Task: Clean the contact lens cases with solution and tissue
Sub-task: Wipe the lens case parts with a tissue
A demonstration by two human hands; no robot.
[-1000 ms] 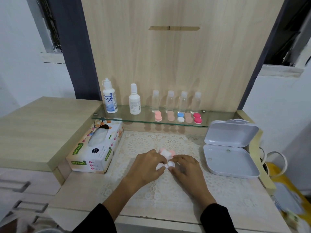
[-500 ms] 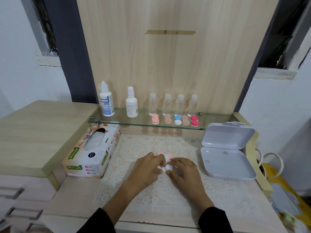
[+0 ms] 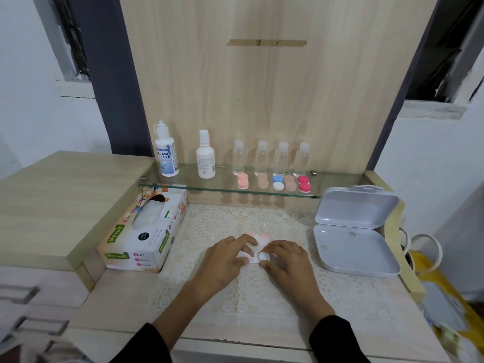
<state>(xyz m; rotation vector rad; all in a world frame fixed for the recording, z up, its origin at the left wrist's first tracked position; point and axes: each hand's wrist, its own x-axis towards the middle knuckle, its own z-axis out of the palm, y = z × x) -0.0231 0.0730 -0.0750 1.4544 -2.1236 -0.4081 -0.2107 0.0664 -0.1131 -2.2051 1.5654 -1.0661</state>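
Both hands were low on the lace mat (image 3: 235, 297), mid tabletop (image 3: 117, 305).
- Left hand (image 3: 227, 260): fingers curled, thumb and forefinger pinching the left end of a white contact lens case (image 3: 258, 254).
- Right hand (image 3: 285, 263): fingers curled, tips closed on the case's right end beside its open round well. The case lay between the two hands, down at the mat. Couldn't tell whether any tissue was bunched in with it.
- Two pink caps (image 3: 251, 233) sat just behind the case, partly hidden by the fingers.
- Tissue box (image 3: 141, 231) lay left of the mat, white tissue showing in its top slot.
- White hinged box (image 3: 353, 247) sat right of the mat, open, lid tilted back, with small round marks on its inner floor.
- Glass shelf (image 3: 188, 179) at the back, left to right: Dream Eye solution bottle (image 3: 165, 153), white dropper bottle (image 3: 206, 155), and four small clear bottles (image 3: 262, 158), all upright and capped. Fill level not readable.
- In front of the clear bottles was a row of five closed lens cases (image 3: 278, 182): pink, beige, blue and white, beige, red.
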